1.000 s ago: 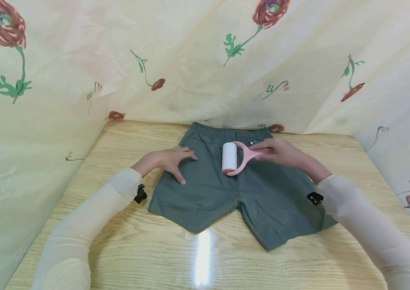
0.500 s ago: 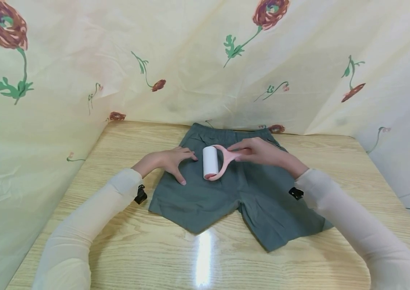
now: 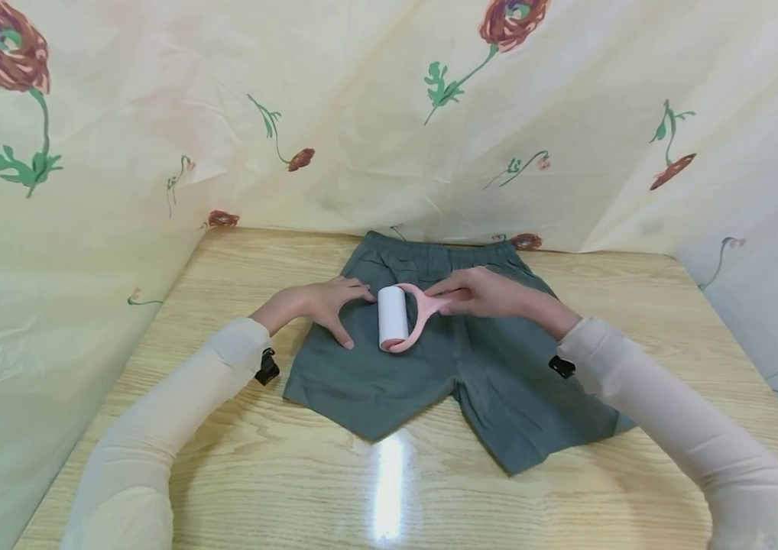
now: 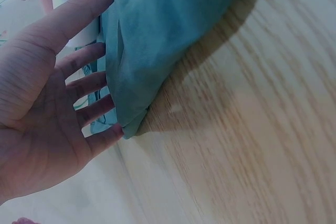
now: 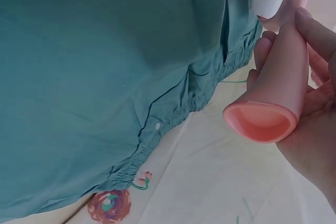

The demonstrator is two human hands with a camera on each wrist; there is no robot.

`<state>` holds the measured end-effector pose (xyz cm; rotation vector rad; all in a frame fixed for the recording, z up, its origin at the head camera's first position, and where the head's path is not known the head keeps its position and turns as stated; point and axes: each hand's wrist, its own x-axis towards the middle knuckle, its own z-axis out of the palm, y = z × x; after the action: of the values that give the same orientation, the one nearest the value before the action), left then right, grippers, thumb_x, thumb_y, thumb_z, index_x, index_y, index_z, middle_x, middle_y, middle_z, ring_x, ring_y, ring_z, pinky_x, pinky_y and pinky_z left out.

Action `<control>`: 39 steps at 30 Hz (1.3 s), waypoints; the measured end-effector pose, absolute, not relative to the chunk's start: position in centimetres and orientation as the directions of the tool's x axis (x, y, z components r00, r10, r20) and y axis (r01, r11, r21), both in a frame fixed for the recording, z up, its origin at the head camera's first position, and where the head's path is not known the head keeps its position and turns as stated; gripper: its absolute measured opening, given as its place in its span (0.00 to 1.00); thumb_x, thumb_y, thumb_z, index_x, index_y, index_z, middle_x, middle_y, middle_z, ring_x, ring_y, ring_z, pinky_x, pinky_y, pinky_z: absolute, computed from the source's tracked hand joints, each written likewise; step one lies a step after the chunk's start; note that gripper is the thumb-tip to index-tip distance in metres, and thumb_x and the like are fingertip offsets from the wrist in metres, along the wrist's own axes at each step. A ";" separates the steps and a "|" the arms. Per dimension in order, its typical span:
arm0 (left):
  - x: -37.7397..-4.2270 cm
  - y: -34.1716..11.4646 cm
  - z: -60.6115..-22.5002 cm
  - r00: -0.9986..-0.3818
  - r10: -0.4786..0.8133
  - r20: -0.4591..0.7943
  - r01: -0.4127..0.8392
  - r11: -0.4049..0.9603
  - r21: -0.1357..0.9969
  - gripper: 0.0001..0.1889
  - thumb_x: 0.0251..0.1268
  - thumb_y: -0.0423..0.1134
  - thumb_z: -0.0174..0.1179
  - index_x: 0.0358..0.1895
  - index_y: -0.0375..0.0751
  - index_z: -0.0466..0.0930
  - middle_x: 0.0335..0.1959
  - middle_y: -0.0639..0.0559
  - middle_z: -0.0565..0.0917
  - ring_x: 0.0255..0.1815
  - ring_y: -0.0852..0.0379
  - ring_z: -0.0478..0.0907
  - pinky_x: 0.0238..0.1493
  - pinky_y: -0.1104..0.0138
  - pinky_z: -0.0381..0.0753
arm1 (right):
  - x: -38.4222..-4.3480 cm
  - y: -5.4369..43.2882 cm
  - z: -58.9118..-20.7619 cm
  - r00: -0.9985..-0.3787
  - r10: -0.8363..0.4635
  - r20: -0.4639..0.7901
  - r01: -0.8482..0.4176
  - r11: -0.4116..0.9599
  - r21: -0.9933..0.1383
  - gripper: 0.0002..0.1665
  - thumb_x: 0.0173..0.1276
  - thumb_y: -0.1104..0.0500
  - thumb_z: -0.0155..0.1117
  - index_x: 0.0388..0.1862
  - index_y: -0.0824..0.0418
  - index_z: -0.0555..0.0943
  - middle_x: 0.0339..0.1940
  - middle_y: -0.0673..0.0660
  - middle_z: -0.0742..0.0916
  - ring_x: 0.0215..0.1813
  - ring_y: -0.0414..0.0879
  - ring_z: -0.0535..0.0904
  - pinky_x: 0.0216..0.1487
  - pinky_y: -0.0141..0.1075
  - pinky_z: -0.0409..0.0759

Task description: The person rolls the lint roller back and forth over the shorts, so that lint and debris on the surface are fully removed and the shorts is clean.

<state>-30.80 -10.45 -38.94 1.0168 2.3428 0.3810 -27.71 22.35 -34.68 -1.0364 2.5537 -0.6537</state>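
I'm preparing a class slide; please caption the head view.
Right hand holds a pink-handled roller over dark green shorts; left hand touches them.

"What's lying on the table (image 3: 258, 473)?"

"A pair of grey-green shorts (image 3: 440, 351), spread flat, the gathered waistband at the far edge and both legs towards the person. The cloth has a few soft creases."

"And on them?"

"A lint roller (image 3: 393, 317): a white cylinder in a curved pink fork, with a pink handle (image 5: 275, 85) that flares to a hollow end."

"How does it sit?"

"Over the left half of the shorts, cylinder pointing away from the person, handle to the right, gripped by the right hand (image 3: 488, 294)."

"The left hand (image 3: 325, 304)?"

"Fingers spread, touching the cloth just beside the cylinder."
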 end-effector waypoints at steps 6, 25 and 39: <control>-31.0 -10.5 -39.1 -0.563 0.737 -0.373 0.588 0.675 0.446 0.49 0.56 0.55 0.75 0.79 0.44 0.61 0.83 0.40 0.53 0.84 0.38 0.47 0.80 0.43 0.56 | -27.0 22.1 -34.5 -0.635 -0.763 -0.121 -0.612 0.592 -0.524 0.26 0.71 0.59 0.70 0.67 0.59 0.81 0.47 0.55 0.89 0.38 0.42 0.76 0.39 0.35 0.74; -31.1 -10.6 -39.3 -0.554 0.752 -0.358 0.606 0.659 0.446 0.48 0.57 0.53 0.76 0.79 0.45 0.62 0.83 0.39 0.53 0.83 0.38 0.47 0.80 0.44 0.55 | -26.1 25.3 -34.7 -0.633 -0.760 -0.144 -0.615 0.608 -0.503 0.29 0.66 0.61 0.73 0.67 0.61 0.80 0.21 0.47 0.73 0.24 0.35 0.62 0.30 0.29 0.66; -30.8 -10.5 -39.0 -0.558 0.745 -0.366 0.590 0.666 0.457 0.48 0.57 0.53 0.76 0.79 0.46 0.62 0.83 0.39 0.52 0.84 0.37 0.46 0.80 0.44 0.55 | -24.8 27.9 -35.3 -0.690 -0.721 -0.056 -0.646 0.649 -0.402 0.27 0.67 0.61 0.73 0.66 0.58 0.82 0.26 0.45 0.78 0.27 0.36 0.65 0.30 0.30 0.67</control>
<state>-30.79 -10.53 -38.98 1.0316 2.3440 0.3833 -24.82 27.91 -35.26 -1.1159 2.6565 -0.5252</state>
